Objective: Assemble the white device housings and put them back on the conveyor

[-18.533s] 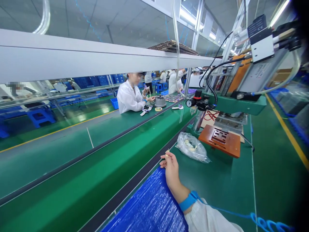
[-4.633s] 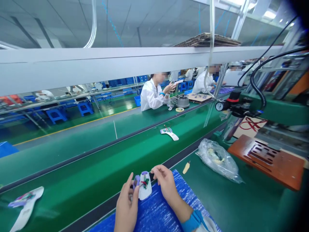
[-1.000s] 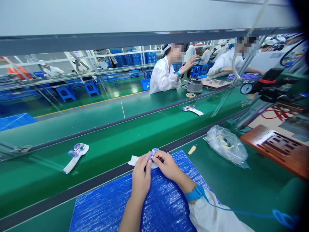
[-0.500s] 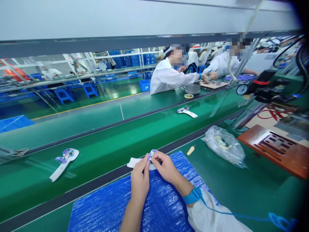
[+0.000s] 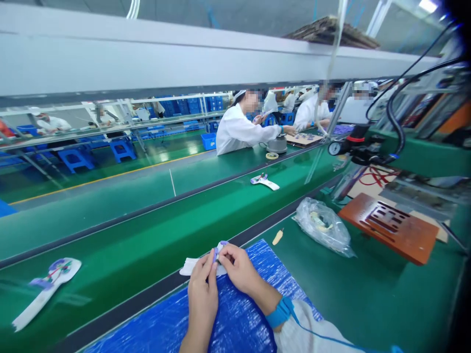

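Observation:
A white and purple plastic housing point(image 5: 188, 266) with a long white handle is held between my two hands, at the near edge of the green belt. My left hand point(image 5: 203, 291) grips it from the left, fingers closed near its purple part. My right hand point(image 5: 239, 268) pinches at the housing's right end; my fingers hide what lies under their tips. Beneath my hands is a shiny blue mat point(image 5: 243, 314). A blue wristband point(image 5: 280, 312) with a cord circles my right wrist.
Similar housings lie on the belt: a near one point(image 5: 55, 287) at left and a far one point(image 5: 265, 182). Right of the mat are a small yellowish piece point(image 5: 278, 237), a clear plastic bag point(image 5: 324, 228) and an orange-brown slotted plate point(image 5: 390, 225). A co-worker point(image 5: 239, 127) sits across the belt.
My view has shifted, so most things appear further left and lower. The near housing on the belt appears closer to the lower left. Both hands keep their hold on the housing.

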Demonstrator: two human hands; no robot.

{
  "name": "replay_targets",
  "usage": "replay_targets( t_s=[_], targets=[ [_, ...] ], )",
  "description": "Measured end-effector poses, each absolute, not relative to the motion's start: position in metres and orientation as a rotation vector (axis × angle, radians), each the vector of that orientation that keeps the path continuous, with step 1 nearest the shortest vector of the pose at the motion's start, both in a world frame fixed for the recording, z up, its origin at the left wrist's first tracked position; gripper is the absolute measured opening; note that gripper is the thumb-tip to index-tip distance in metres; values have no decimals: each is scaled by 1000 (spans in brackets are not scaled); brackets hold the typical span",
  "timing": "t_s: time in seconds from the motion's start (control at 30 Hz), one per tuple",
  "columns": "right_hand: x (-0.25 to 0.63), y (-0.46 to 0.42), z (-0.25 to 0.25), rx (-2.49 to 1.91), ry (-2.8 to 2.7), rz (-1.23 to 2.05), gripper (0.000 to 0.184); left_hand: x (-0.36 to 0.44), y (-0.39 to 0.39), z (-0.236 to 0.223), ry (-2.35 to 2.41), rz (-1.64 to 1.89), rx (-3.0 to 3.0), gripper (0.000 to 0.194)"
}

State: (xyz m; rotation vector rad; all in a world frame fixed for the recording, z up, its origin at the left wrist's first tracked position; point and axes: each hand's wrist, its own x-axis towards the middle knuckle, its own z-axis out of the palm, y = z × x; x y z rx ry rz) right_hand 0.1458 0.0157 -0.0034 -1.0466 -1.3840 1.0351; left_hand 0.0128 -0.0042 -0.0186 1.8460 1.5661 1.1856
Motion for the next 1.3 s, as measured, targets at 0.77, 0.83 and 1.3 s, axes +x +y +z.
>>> replay_targets(
  t_s=[0.77, 0.83, 1.3],
  targets=[
    [148, 18, -2, -1010, -1408, 1087, 20, 13, -7, -11, 1541, 1154, 1768, 41],
    [148, 19, -4, -1001, -1408, 1090, 21, 14, -8, -11, 1538, 1157, 1743, 40],
    [176, 46, -5, -1166, -700, 943, 34, -35, 100, 44, 2048, 1305, 1441, 53]
  ],
)
